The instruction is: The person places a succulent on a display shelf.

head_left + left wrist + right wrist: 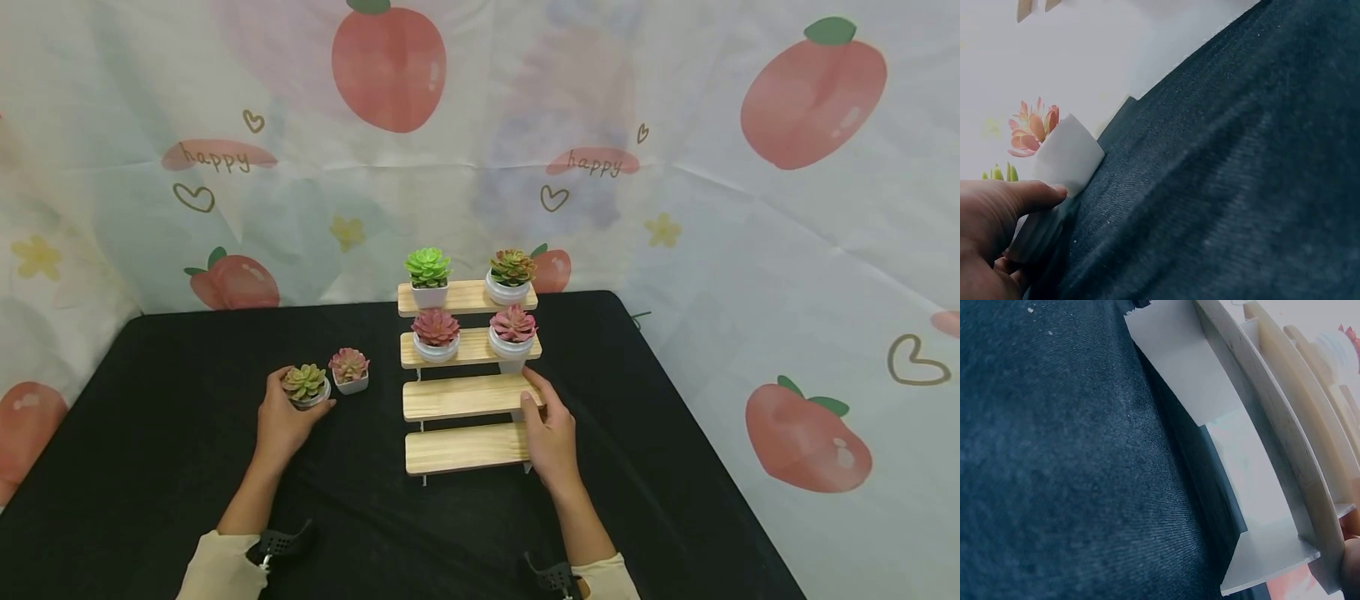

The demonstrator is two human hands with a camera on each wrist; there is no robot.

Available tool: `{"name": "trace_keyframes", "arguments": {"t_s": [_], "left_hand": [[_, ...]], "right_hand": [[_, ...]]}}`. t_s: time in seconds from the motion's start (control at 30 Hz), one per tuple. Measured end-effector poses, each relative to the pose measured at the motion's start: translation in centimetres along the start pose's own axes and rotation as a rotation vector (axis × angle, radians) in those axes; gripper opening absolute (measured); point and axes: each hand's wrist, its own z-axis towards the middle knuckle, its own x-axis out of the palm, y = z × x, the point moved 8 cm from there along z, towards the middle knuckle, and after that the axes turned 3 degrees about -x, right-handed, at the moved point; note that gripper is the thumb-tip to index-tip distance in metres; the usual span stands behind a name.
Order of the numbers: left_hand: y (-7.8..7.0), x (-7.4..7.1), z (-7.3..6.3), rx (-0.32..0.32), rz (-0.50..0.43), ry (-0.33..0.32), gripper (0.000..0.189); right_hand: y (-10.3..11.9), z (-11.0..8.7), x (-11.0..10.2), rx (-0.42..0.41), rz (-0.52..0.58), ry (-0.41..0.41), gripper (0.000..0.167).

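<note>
L grip [282, 421] clasped rnd green succulent [304, 384], nr pink succulent [350, 368]; R grip [551, 435] holding R end of wood stand [459, 397].

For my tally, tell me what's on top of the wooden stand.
Top shelf: a green succulent and a rusty one; second shelf: two pink ones. Their pots hide what's beneath; the right hand partly covers the right end of the third shelf.

Peach-print backdrop [480, 142] behind black table [660, 500]
</note>
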Motion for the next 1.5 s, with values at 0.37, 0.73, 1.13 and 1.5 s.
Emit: {"name": "trace_keyframes", "arguments": {"t_s": [0.37, 0.73, 1.13, 1.5], "left_hand": [[0.3, -0.2, -0.2, 0.006, 0.026, -0.022, 0.084], [0.1, -0.5, -0.5, 0.047, 0.039, -0.068, 0.078], [-0.7, -1.1, -1.1, 0.076, 0.029, -0.097, 0.076], [-2.4, -1.5, -1.7, 0.124, 0.015, -0.101, 0.076]], "right_hand": [[0.0, 0.0, 0.1, 0.002, 0.002, 0.002, 0.038], [0.0, -0.1, 0.2, -0.006, 0.005, 0.004, 0.038], [0.0, -0.1, 0.2, -0.006, 0.014, 0.006, 0.037], [0.0, -0.1, -0.1, -0.008, -0.015, -0.011, 0.038]]}}
